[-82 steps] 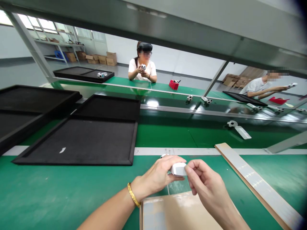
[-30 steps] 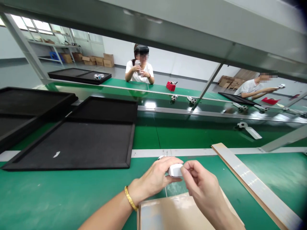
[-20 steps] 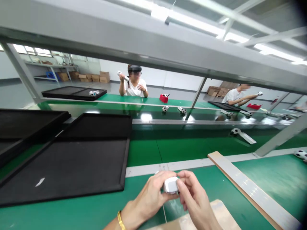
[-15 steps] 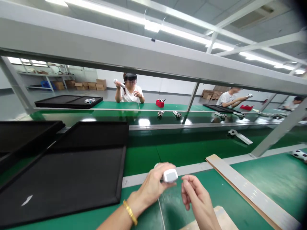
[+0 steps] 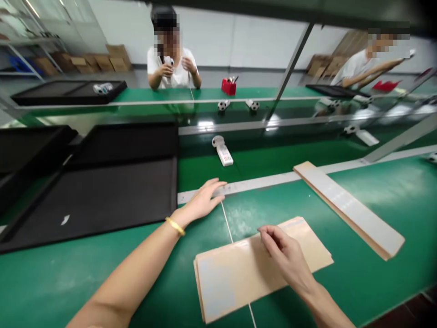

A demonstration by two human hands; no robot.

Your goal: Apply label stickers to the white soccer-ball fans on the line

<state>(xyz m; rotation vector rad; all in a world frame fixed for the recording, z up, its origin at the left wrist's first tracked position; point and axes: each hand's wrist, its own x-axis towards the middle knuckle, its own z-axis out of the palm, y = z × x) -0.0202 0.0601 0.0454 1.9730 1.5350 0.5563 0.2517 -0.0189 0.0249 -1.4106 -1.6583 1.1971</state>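
My left hand (image 5: 203, 198) lies flat and open on the green bench mat, its fingertips at a white strip, holding nothing. My right hand (image 5: 285, 255) rests on a stack of beige cardboard sheets (image 5: 239, 273), touching it with slightly curled fingers and gripping nothing I can see. Beyond the strip, a white handled piece with a soccer-ball-patterned end (image 5: 221, 150) lies on the green conveyor belt, out of reach of both hands' present position.
A long beige board (image 5: 348, 205) lies to the right. Black trays (image 5: 102, 196) fill the left. Across the belt, a seated person (image 5: 172, 64) and another at right (image 5: 362, 68) hold small pieces. A red tape dispenser (image 5: 228, 86) stands beyond.
The white piece has left my hands, and a ball-ended piece now lies on the belt. My hands have parted, left flat on the mat, right on the cardboard. The view has tilted down.
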